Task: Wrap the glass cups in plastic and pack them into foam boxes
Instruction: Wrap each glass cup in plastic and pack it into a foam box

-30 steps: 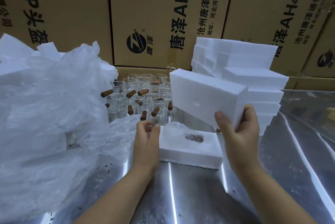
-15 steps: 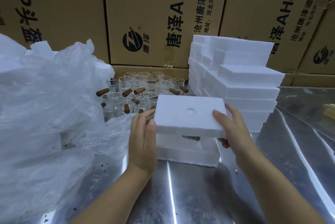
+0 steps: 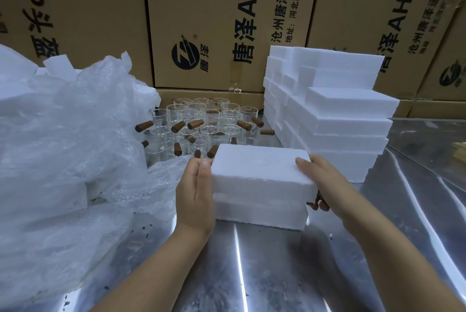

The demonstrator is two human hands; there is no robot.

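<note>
A white foam lid [image 3: 259,162] lies on top of a white foam box base [image 3: 259,213] on the steel table, and whatever is inside is hidden. My left hand [image 3: 195,193] presses flat, with straight fingers, against the left end of the two halves. My right hand [image 3: 325,185] grips the lid's right end, thumb on top and fingers curled under the edge. Several glass cups [image 3: 201,122] with brown wooden handles stand behind the box.
A big heap of clear plastic wrap [image 3: 63,147] fills the left side. A tall stack of foam boxes [image 3: 340,122] stands at the right rear. Cardboard cartons [image 3: 214,9] wall off the back. The steel table [image 3: 277,274] stretches toward me.
The foam lid came down from being held up in my right hand onto the base, covering the wrapped cup. My left hand moved against the box's left end.
</note>
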